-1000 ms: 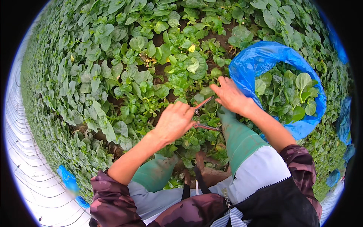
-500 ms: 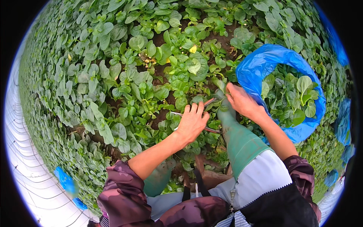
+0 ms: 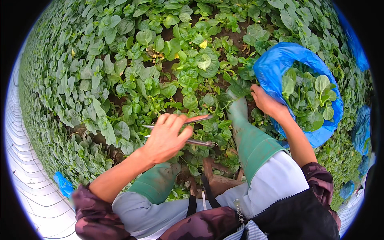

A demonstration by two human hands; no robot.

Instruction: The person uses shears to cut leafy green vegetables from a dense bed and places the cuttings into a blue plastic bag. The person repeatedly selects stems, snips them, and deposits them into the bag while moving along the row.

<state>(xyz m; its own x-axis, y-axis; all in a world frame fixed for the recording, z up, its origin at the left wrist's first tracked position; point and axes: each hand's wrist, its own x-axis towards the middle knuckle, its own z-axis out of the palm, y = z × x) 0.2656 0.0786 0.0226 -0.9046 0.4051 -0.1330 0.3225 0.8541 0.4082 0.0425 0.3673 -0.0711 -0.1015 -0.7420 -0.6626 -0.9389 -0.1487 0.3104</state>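
Note:
My left hand (image 3: pixel 167 134) is closed around what looks like a pair of shears (image 3: pixel 199 141). Thin metal ends stick out on the left of the fist, and two long arms, one of them reddish, spread apart on its right. Beside the blue plastic bag (image 3: pixel 273 64), my right hand (image 3: pixel 267 101) has its fingers curled in. A dark green leafy sprig (image 3: pixel 239 88) sits at those fingertips and seems pinched by its edge; the exact grip is partly hidden. Picked green leaves (image 3: pixel 308 98) fill the bag, whose rim is rolled open.
Dense leafy plants (image 3: pixel 96 76) surround me, with brown soil (image 3: pixel 234 38) between them. My green-covered right leg (image 3: pixel 254 146) stretches forward between the hands. A brown low seat (image 3: pixel 222 184) shows beneath me. More blue plastic (image 3: pixel 362 128) lies at the far right, and white sheeting (image 3: pixel 34 192) edges the left.
My left hand has drawn left and nearer with the shears, whose arms now show wider apart. My right hand has shifted slightly right, against the bag, and the sprig shows more clearly.

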